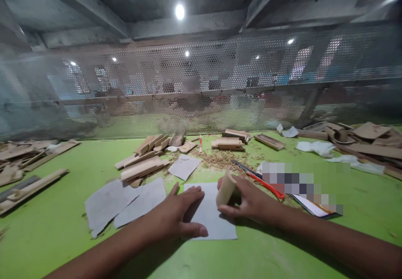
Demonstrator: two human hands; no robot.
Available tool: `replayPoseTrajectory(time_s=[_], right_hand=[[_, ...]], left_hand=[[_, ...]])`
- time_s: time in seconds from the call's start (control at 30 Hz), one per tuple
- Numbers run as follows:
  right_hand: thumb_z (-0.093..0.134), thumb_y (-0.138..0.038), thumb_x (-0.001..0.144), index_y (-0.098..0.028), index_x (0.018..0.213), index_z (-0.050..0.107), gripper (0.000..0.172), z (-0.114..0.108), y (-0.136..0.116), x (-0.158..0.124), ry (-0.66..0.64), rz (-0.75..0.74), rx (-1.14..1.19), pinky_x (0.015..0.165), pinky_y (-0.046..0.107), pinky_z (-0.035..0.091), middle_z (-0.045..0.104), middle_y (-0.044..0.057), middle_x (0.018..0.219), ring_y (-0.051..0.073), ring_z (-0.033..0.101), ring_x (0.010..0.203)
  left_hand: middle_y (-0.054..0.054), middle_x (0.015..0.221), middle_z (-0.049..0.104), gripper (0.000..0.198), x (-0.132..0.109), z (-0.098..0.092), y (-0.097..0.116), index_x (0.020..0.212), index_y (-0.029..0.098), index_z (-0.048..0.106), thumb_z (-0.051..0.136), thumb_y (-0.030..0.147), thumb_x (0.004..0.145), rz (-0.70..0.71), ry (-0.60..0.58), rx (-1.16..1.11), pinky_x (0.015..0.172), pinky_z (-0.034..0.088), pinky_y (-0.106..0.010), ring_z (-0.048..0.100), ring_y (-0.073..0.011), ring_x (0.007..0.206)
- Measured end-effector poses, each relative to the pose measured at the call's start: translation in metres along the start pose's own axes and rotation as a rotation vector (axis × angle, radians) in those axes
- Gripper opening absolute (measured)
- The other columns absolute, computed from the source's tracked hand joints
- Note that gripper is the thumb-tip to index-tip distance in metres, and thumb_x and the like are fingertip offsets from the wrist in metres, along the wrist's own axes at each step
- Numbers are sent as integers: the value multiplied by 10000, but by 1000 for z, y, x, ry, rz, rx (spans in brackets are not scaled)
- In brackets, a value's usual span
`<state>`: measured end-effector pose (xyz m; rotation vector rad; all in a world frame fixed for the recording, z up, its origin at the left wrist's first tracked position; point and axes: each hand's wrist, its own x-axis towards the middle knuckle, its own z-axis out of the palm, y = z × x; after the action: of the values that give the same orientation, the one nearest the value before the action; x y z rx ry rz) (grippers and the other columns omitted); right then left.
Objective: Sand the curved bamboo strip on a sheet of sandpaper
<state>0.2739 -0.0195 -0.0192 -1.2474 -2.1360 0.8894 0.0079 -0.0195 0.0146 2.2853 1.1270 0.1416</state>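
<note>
Two hands at a grey sheet on the green worktop

The left hand [177, 214] lies palm-down on the grey sheet [216, 224], fingers spread flat and thumb stretched along its near edge, forearm coming in from lower left. The right hand [248, 201] reaches in from the right, its fingers closed around a pale wooden piece [225, 189], which stands tilted on edge on the sheet's right part. The sheet's far edge is near a scatter of wood shavings [220, 158]. A red-handled tool [266, 185] lies just beside the right hand. More grey sheets [106, 203] lie to the left, and wood strips [143, 168] are stacked beyond them. The worktop [63, 229] is bare green at near left, and a mesh screen [201, 86] closes its far edge.
</note>
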Motion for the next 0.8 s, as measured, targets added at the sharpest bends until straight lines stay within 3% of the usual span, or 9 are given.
replayPoseTrajectory(time_s=[0.17,0.33,0.47,0.63,0.8], right_hand=[[820,-361,719,-171,1134,604,505,4,-3,0,-11,-130,-28,823,418,499,619,93,1028,268,559,932],[777,-409,788,-171,1103,588,437,0,-2,4,90,-6,-71,765,385,505,604,104,1056,247,560,902],[816,-318,712,-185,1045,603,417,3,-4,2,15,-100,-43,792,386,497,601,66,975,248,547,902],[800,-411,774,-182,1103,595,450,1,-2,2,96,-3,-53,790,389,495,604,95,1060,252,560,920],[833,-352,714,-196,1102,608,475,4,-2,0,18,-33,-16,815,398,490,612,80,1023,264,556,939]], left_hand=[[-118,1653,366,920,-1,-3,2,1595,235,410,821,567,843,24,-56,-32,1241,-52,-639,254,-420,1539],[-123,1654,360,916,-1,-4,2,1587,244,425,848,529,827,-4,-38,-14,1247,2,-633,258,-427,1536],[-117,1651,373,911,-1,-4,2,1592,253,411,826,563,842,42,-57,-43,1240,-43,-639,293,-409,1529],[-104,1640,395,895,-1,-2,-1,1566,268,457,840,573,817,17,-9,-30,1241,5,-648,304,-444,1514],[-100,1646,389,920,0,0,-4,1589,275,417,826,591,828,56,-49,-51,1241,-9,-643,288,-427,1525]])
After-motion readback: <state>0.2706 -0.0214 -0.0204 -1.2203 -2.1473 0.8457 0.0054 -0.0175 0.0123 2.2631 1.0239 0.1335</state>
